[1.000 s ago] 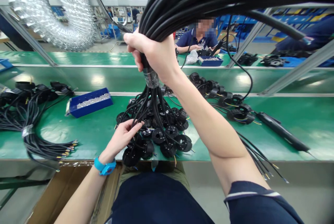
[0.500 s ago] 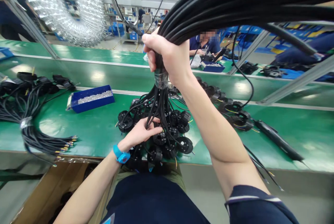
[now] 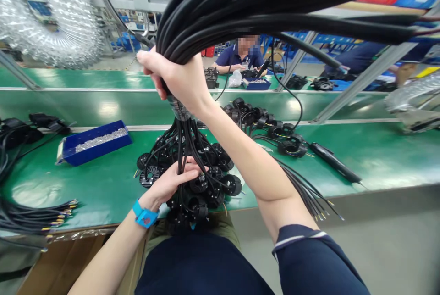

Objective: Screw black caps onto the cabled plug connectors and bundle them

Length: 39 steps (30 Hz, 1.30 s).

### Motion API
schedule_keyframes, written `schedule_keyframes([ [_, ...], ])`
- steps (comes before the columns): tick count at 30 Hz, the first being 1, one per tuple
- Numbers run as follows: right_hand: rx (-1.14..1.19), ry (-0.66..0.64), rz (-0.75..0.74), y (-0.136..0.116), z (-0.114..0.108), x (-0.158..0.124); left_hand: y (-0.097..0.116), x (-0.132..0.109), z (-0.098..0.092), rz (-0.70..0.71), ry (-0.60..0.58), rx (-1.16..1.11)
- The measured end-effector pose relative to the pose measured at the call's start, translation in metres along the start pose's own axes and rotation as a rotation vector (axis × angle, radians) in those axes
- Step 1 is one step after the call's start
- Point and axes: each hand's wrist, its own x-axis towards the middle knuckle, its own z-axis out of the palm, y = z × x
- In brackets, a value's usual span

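My right hand (image 3: 182, 77) is closed around a thick bundle of black cables (image 3: 220, 15), lifted high. The cables arch over it to the upper right. Clear tape (image 3: 179, 108) wraps the bundle just below that fist. Black round plastic housings (image 3: 149, 175) hang from the lower cable ends in a cluster at the bench's front edge. My left hand (image 3: 175, 178), with a blue wristband (image 3: 146, 217), is among the lower cables, its thumb and fingers loosely around some of them. The parts partly hide its fingertips.
A blue tray (image 3: 96, 143) of small clear pieces stands on the green bench (image 3: 103, 189). More cables (image 3: 37, 217) lie at left. Behind my right arm are more black housings (image 3: 261, 116) and a black pen-shaped tool (image 3: 335, 162). A co-worker (image 3: 237, 56) sits opposite.
The view has swung to the right, so the bench and tray appear farther left. Both hands keep their places on the bundle, whose upper part leans slightly more to the left.
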Motion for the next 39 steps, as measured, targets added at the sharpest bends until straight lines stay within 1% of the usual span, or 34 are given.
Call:
schedule_keyframes([
  [3,-0.03,0.015,-0.041,0.006,0.003,0.004,0.003,-0.001,0.005,0.041,-0.031,-0.013],
  [5,-0.027,0.036,-0.072,0.008,0.003,0.004,0.001,-0.001,0.007,0.055,-0.028,-0.008],
  [7,-0.021,0.053,-0.083,0.009,0.002,0.003,-0.001,-0.001,0.007,0.046,0.022,-0.016],
  [9,-0.022,0.048,-0.065,0.006,0.0,0.001,-0.002,-0.002,0.007,0.015,0.105,0.009],
  [11,-0.017,0.041,-0.021,0.002,-0.003,-0.002,-0.001,-0.003,0.005,-0.004,0.194,0.088],
  [13,-0.024,0.043,0.035,-0.004,-0.004,-0.003,0.004,-0.003,0.003,-0.013,0.236,0.176],
  [14,-0.032,0.048,0.061,-0.007,-0.005,-0.004,0.008,-0.003,0.001,-0.02,0.227,0.209],
  [16,-0.064,0.055,0.09,-0.011,-0.004,-0.004,0.016,-0.002,-0.001,-0.058,0.147,0.27],
  [18,-0.083,0.067,0.08,-0.013,-0.004,-0.003,0.022,0.002,-0.003,-0.097,0.071,0.37],
  [19,-0.09,0.071,0.075,-0.012,-0.004,-0.003,0.024,0.005,-0.003,-0.095,0.072,0.449],
  [21,-0.081,0.081,0.062,-0.012,-0.004,-0.003,0.026,0.01,-0.004,-0.026,0.16,0.619],
  [22,-0.063,0.089,0.051,-0.011,-0.004,-0.004,0.025,0.013,-0.004,0.028,0.215,0.674],
  [23,-0.044,0.095,0.043,-0.011,-0.005,-0.004,0.024,0.016,-0.004,0.072,0.243,0.692],
  [24,-0.026,0.098,0.036,-0.011,-0.005,-0.005,0.022,0.018,-0.005,0.099,0.233,0.66],
  [25,-0.011,0.101,0.029,-0.011,-0.005,-0.006,0.02,0.02,-0.006,0.108,0.188,0.584],
  [28,-0.005,0.1,0.048,-0.012,-0.006,-0.007,0.014,0.024,-0.009,0.095,-0.013,0.298],
  [30,-0.007,0.093,0.077,-0.011,-0.007,-0.007,0.011,0.026,-0.012,0.12,-0.08,0.194],
  [35,-0.033,0.051,0.159,-0.004,-0.008,0.0,0.005,0.029,-0.017,0.151,-0.186,0.049],
  [37,-0.047,0.035,0.176,0.0,-0.008,0.003,0.004,0.029,-0.018,0.164,-0.186,0.02],
  [39,-0.049,0.012,0.186,0.003,-0.008,0.005,0.005,0.028,-0.02,0.184,-0.148,0.042],
])
